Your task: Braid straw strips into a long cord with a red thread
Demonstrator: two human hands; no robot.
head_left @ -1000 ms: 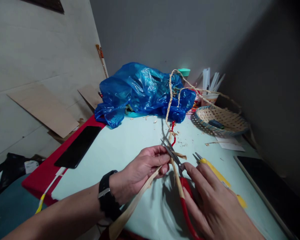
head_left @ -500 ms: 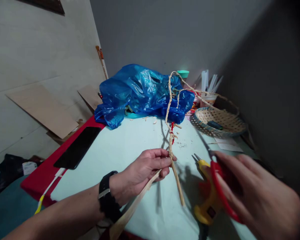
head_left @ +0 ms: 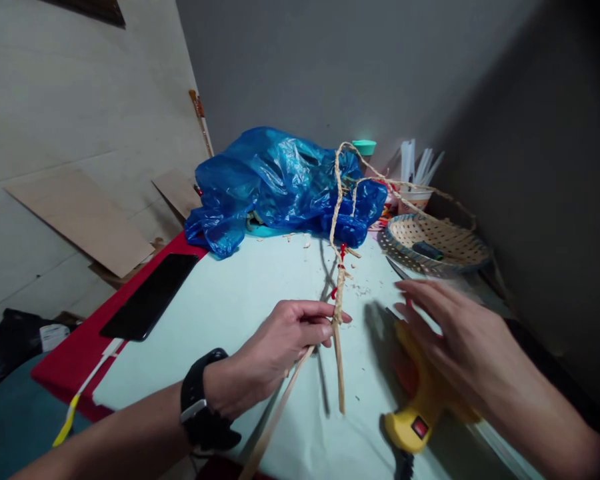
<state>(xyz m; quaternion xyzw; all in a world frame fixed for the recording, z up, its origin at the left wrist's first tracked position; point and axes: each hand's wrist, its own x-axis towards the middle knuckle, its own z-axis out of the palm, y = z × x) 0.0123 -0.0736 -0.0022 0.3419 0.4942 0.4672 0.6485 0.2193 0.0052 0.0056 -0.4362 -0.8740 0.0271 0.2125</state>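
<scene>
My left hand (head_left: 275,353) pinches a braided straw cord (head_left: 339,300) between thumb and fingers near its lower end. One flat strand (head_left: 341,373) hangs straight below the grip, and another pale strand (head_left: 283,400) runs down past the wrist. A red tie (head_left: 341,257) is on the cord above my fingers. To the right, my right hand (head_left: 455,333) has its fingers apart above a yellow glue gun (head_left: 410,420), partly covering it. Just beyond those fingertips shows a dark scissor blade (head_left: 396,268); the hand hides the rest of the scissors.
A blue plastic bag (head_left: 275,187) fills the back of the table. At back right sit a woven basket (head_left: 440,243) with a dark spool (head_left: 427,251) and a cup (head_left: 414,198) of white sticks. A black phone (head_left: 153,293) lies at the left edge, cable attached.
My right hand has let go of the red-handled scissors and moved left over the glue gun. My left hand has shifted slightly left, still pinching the cord; the hanging strand is now straighter.
</scene>
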